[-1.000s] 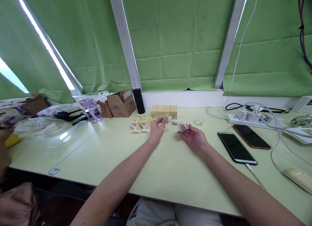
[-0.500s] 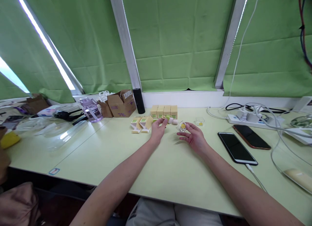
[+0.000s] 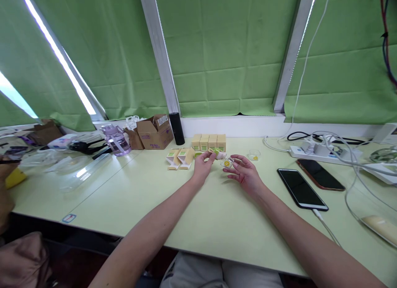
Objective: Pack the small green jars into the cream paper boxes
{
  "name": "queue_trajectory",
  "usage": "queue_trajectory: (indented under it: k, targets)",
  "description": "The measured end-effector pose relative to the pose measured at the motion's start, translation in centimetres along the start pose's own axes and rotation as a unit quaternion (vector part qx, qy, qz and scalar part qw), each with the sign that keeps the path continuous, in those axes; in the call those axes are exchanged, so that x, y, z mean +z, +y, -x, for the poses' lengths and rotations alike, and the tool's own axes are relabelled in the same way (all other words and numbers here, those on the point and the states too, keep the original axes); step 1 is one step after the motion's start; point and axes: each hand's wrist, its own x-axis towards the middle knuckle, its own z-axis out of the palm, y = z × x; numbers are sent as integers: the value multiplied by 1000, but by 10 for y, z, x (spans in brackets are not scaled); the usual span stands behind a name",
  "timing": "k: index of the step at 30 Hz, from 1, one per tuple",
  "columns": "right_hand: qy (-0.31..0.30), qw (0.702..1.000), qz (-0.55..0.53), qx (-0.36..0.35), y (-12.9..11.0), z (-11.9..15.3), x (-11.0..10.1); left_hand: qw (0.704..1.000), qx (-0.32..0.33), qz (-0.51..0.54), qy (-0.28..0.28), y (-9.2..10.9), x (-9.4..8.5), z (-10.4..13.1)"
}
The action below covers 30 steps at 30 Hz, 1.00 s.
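Observation:
My left hand (image 3: 203, 167) is closed, its thumb and fingertips pinching a small green-and-white item (image 3: 221, 155) with a pale, rounded end; its exact kind is too small to tell. Between the thumb and fingers of my right hand (image 3: 246, 174) is a small clear plastic case (image 3: 227, 162) with a yellow mark on it. The case is tilted and sits close beside the pale end of the green-and-white item; whether they touch I cannot tell. Two opened cream cartons (image 3: 185, 157) with green labels lie left of my left hand. Behind it stands a row of several closed cream boxes (image 3: 208, 142).
Another clear case (image 3: 254, 155) lies right of my hands. Further right are two phones (image 3: 301, 188), a power strip (image 3: 319, 153) and loose cables. A black cylinder (image 3: 176, 128), a cardboard box (image 3: 155, 133) and a purple bottle (image 3: 116, 140) stand at the back left.
My right hand has brought the clear case slightly left, closer to the green-and-white item. My left hand has shifted a little to the right.

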Motion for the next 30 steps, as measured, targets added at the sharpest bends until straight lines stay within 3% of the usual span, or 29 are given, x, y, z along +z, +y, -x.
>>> queue_trajectory:
  k: [30]
  targets:
    - [-26,1000,-14,-5,-5,5,5,999,-4,-10,-50,-6,7,5]
